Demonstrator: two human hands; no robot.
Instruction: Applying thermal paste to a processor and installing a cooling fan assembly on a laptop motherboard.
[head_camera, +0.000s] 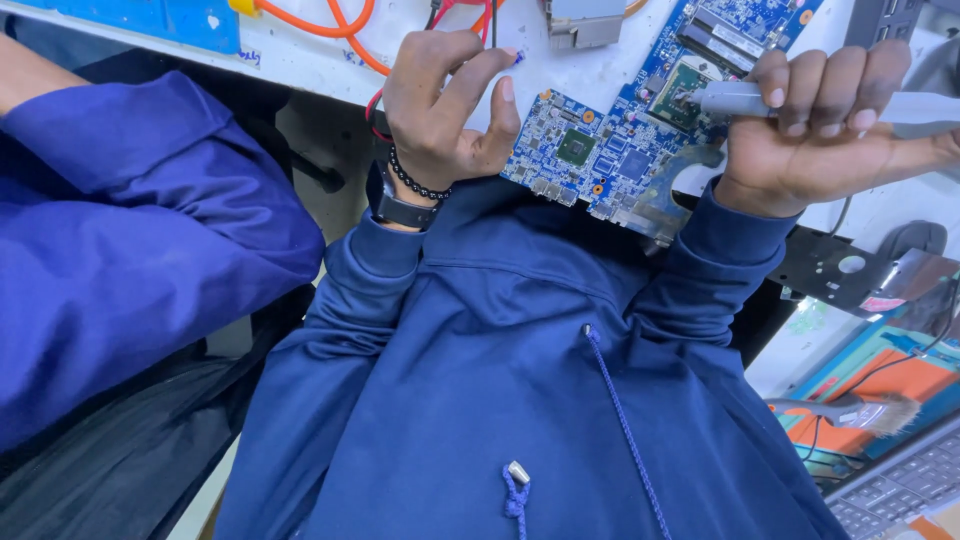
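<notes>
A blue circuit board (600, 150) lies on the white bench, with a small square chip (575, 147) near its lower left. My left hand (440, 110), with a watch and a bead bracelet on its wrist, is at the board's left edge, its fingers pinched on a thin black probe (493, 25). My right hand (820, 130) is closed around a grey pen-shaped tool (735, 98). The tool's tip rests at a larger chip (680, 85) on the board's right part. My dark blue hoodie fills the lower middle.
Another person's blue sleeve (130, 230) is close at the left. Orange cables (330, 25) and a blue mat (150, 15) lie at the back left. A black metal bracket (830, 270), a brush (860, 410) and a laptop keyboard (900, 490) are at the right.
</notes>
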